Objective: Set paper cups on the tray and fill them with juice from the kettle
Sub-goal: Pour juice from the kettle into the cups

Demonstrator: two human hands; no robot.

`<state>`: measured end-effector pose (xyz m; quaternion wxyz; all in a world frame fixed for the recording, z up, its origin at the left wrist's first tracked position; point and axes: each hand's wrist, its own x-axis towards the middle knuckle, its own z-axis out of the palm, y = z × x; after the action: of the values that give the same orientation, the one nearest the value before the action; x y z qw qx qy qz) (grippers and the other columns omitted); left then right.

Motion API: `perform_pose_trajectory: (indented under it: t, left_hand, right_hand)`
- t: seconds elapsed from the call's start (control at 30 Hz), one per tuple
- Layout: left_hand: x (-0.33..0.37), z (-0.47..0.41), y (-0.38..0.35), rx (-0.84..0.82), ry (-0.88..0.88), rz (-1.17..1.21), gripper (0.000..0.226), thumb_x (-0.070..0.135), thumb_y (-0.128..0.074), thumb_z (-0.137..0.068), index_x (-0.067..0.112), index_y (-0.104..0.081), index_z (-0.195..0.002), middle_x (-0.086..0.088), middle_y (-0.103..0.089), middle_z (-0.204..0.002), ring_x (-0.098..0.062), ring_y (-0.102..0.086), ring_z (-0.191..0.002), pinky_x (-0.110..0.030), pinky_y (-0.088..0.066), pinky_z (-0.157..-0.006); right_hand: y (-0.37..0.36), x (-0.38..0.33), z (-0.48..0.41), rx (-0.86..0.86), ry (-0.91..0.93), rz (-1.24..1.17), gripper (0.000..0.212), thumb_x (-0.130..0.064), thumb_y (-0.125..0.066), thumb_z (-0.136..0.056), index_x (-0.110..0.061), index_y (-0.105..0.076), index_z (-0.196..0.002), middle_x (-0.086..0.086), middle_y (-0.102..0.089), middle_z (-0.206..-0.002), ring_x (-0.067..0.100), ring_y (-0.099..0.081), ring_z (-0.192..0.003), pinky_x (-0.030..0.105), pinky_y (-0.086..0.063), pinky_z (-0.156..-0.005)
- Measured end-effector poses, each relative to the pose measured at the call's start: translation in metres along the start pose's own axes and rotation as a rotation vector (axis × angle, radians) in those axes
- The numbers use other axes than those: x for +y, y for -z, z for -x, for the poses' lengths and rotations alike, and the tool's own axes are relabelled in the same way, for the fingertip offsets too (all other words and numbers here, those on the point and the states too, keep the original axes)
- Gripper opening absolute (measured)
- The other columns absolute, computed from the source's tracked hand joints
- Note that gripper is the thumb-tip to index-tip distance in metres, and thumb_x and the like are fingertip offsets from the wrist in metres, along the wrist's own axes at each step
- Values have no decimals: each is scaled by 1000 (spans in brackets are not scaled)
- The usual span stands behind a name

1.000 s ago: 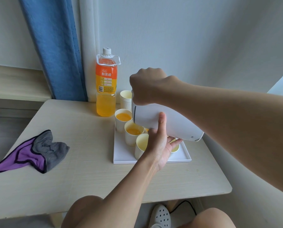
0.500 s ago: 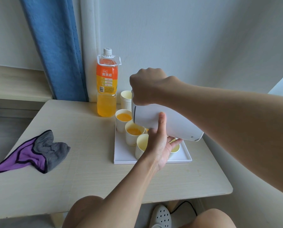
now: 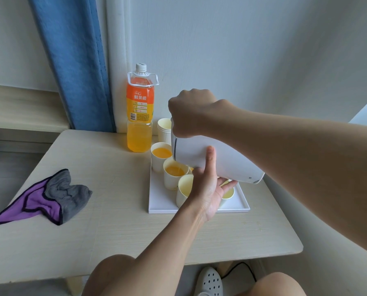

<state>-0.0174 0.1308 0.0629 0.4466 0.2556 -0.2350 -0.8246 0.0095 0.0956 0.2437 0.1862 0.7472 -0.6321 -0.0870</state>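
Tilting white kettle [image 3: 218, 163], right hand [image 3: 191, 114] fingers clenching its handle, left hand [image 3: 208, 189] fingers spread underneath

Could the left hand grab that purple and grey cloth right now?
Probably not at once: the left hand is propping the tilted kettle while juice pours. The table between it and the cloth looks bare, though.
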Motion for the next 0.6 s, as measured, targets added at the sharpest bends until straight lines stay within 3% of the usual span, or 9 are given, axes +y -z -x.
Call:
perform_pose_trajectory:
  t: [0.07,0.2,0.37,0.6]
  left_hand:
    - [1,1,-1,1,0,2,97,68,-80,-69,23,-48,-148,-12,-69,-135,-34,-70,-121,-64,-52,-104]
    - [1,3,-2,9,7,11,74,60,-71,-90,18,-48,-147,-13,-69,-135,-33,-70,-120,-63,-52,-104]
    - [12,12,-6,3,5,-93,66,58,-65,-94,19,-47,-143,-9,-68,-135,-29,-72,-117,-60,-55,-102]
    - [25,32,-4,-33,-23,-290,89,69,-75,-66,26,-47,-139,-3,-67,-135,-25,-72,-116,-58,-56,-100]
  right_hand:
    - [0,0,0,-1,-2,3,38,-24,-55,-93,-16,-30,-65,2,-41,-70,16,-36,-55,23,-23,-49]
    - [0,1,1,-4,0,9,39,-22,-55,-93,-16,-29,-65,2,-41,-70,15,-36,-54,23,-23,-48]
    - [6,10,7,17,-55,-50,33,-20,-54,-90,-16,-33,-65,3,-41,-70,18,-37,-55,24,-25,-49]
    - [18,26,36,22,-173,-171,29,-19,-55,-85,-16,-33,-66,4,-39,-71,27,-43,-63,25,-25,-49]
